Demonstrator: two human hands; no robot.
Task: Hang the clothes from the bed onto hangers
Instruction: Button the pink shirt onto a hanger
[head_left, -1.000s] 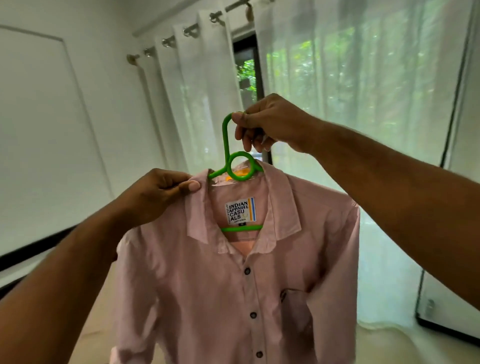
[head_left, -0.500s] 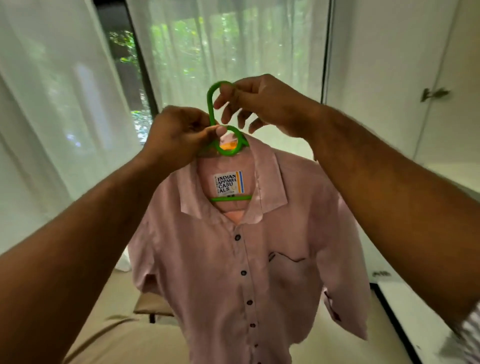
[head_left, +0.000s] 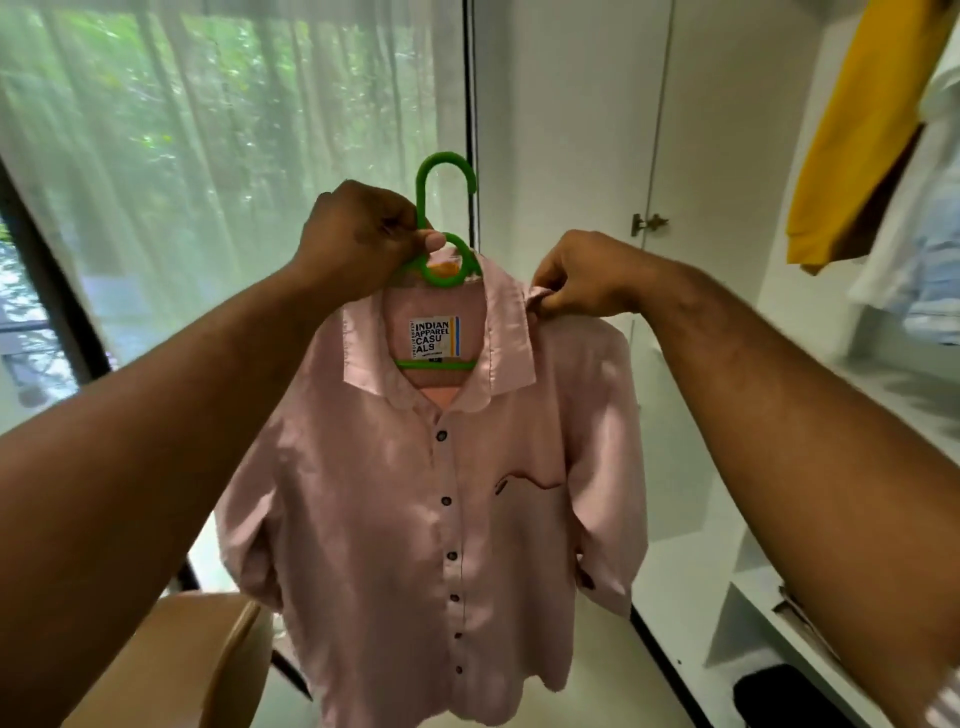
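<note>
A pale pink buttoned shirt (head_left: 415, 519) hangs on a green plastic hanger (head_left: 445, 171) held up in front of me. My left hand (head_left: 358, 239) grips the hanger's neck just below the hook, at the ring above the collar. My right hand (head_left: 582, 275) pinches a fold of the shirt's fabric at its right shoulder, beside the collar. The hanger's arms are hidden inside the shirt; only the hook, ring and crossbar behind the label show.
An open white wardrobe (head_left: 779, 613) stands at the right, with a yellow garment (head_left: 862, 130) and other clothes hanging at the top. Sheer curtains (head_left: 208, 156) cover the window at the left. A tan chair (head_left: 171, 670) sits low left.
The view has swung right toward the wardrobe. My left hand took over the hanger's neck; my right hand left the hook and moved to pinch the shirt's right shoulder.
</note>
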